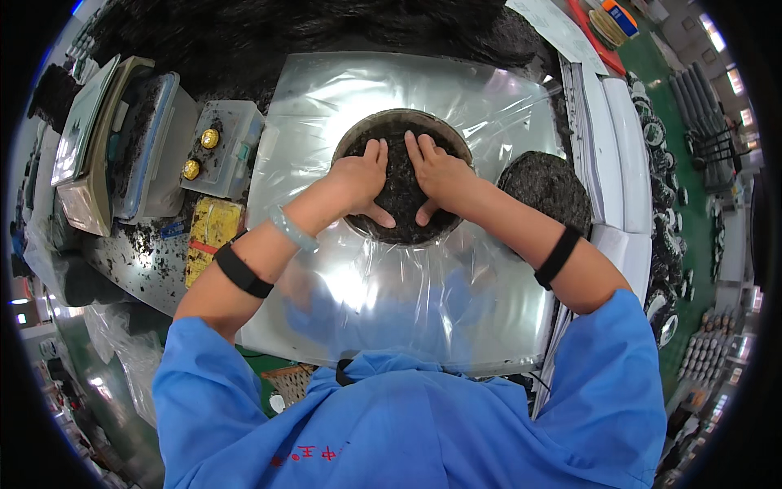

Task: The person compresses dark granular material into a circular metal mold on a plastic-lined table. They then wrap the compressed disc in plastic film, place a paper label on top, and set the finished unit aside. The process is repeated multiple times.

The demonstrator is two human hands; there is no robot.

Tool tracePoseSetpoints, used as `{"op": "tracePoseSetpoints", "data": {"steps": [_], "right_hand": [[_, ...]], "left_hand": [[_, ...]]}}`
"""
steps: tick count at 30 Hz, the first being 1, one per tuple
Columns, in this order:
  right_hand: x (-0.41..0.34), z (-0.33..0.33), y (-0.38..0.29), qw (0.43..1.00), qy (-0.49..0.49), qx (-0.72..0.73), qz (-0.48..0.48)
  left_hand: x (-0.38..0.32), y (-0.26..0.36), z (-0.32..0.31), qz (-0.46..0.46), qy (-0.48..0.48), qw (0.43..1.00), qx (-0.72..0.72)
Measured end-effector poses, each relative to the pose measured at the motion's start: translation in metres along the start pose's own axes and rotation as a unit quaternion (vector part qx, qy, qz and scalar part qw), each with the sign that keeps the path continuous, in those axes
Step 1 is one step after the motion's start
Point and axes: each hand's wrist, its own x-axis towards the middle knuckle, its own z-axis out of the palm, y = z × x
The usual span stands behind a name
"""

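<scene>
My left hand (359, 183) and my right hand (446, 176) lie palm down on a dark, fibrous mass (400, 177) inside a shallow round ring (400, 113). Both thumbs are spread from the fingers, and neither hand grips anything. The mass looks like dried seaweed, though the picture does not settle it. Under the ring is a shiny, clear plastic sheet (391, 312), creased around it. A round, flat cake of similar dark material (544, 186) lies to the right, partly hidden behind my right forearm. A pale bangle (293, 229) circles my left wrist.
A large heap of dark material (366, 24) spans the far side. At left stand a clear plastic box (220, 174) topped by two gold-wrapped balls (209, 138), a yellow pack (211, 232) and a larger plastic bin (168, 147). White stacked sheets (620, 147) line the right edge.
</scene>
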Motion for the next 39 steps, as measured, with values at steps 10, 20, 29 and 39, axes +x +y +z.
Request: {"op": "tracePoseSetpoints", "data": {"steps": [10,20,29,39], "right_hand": [[-0.066,-0.034,-0.074,0.956,0.231,0.157,-0.094],[-0.169,-0.006,-0.197,0.962,0.075,0.183,-0.187],[-0.213,0.002,-0.131,0.985,0.09,0.145,0.021],[-0.224,-0.003,0.028,0.946,0.217,-0.088,0.223]], "left_hand": [[-0.012,-0.001,0.06,-0.015,0.075,0.996,0.046],[-0.046,0.036,0.036,-0.07,0.013,0.996,0.053],[-0.064,0.061,0.025,0.089,0.175,0.979,0.046],[-0.07,0.066,0.039,0.041,0.125,0.991,-0.023]]}}
